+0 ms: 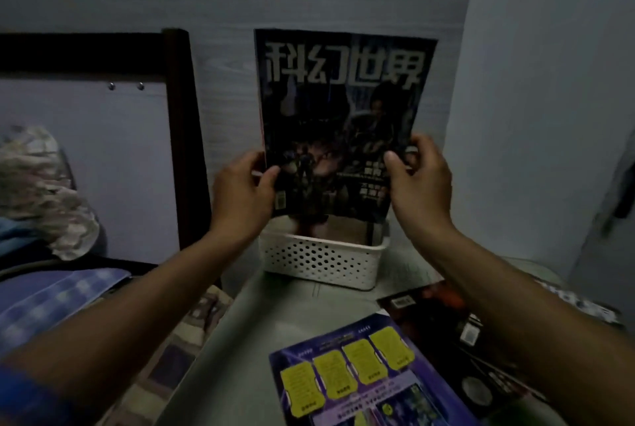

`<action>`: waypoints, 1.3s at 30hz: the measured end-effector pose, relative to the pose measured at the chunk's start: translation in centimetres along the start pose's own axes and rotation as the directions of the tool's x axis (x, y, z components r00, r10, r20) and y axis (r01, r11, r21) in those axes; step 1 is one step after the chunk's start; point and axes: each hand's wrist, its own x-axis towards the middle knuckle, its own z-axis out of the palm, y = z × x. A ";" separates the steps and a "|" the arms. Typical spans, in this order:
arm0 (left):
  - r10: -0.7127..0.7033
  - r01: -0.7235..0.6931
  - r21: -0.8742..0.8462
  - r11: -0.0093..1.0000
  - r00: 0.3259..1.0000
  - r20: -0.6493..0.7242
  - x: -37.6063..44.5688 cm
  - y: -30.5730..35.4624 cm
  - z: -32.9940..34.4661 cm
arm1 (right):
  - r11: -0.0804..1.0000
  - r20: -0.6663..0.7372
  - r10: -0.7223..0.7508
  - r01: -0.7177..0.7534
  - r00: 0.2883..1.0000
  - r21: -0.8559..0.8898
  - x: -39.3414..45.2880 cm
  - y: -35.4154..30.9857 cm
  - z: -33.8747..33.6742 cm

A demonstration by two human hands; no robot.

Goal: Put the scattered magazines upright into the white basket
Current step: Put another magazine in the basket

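A dark magazine (340,109) with large white characters on its cover is upright, its lower edge just above the white perforated basket (323,262). My left hand (242,195) grips its lower left edge and my right hand (421,178) grips its lower right edge. Another dark magazine stands inside the basket behind it, mostly hidden. On the table near me lie a purple magazine with yellow panels (364,377) and a dark magazine (457,333), partly under my right forearm.
The basket stands at the far end of a pale table (275,315), against a grey wood-grain wall. A dark bed frame (182,137) with bedding and a checked cloth (62,295) is to the left. A white wall closes the right side.
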 end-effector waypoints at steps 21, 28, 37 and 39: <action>-0.240 0.239 0.088 0.967 0.971 0.004 -1.9 -8.7 7.2 | 0.881 0.002 0.177 -0.158 0.984 -0.447 -1.5 10.6 3.5; -0.204 0.192 0.088 0.977 0.967 0.152 -4.6 -6.5 6.0 | 0.935 0.305 0.317 -0.242 0.898 -0.260 -1.7 8.3 0.9; -0.380 0.538 -0.056 0.841 0.662 0.647 -16.9 -0.6 0.8 | 0.834 0.651 0.300 0.139 0.697 -0.534 -14.1 2.9 -12.7; -0.245 0.223 0.135 0.965 0.598 0.763 -16.8 -0.3 -1.0 | 0.661 0.620 0.389 0.263 0.681 -0.703 -16.5 1.3 -15.4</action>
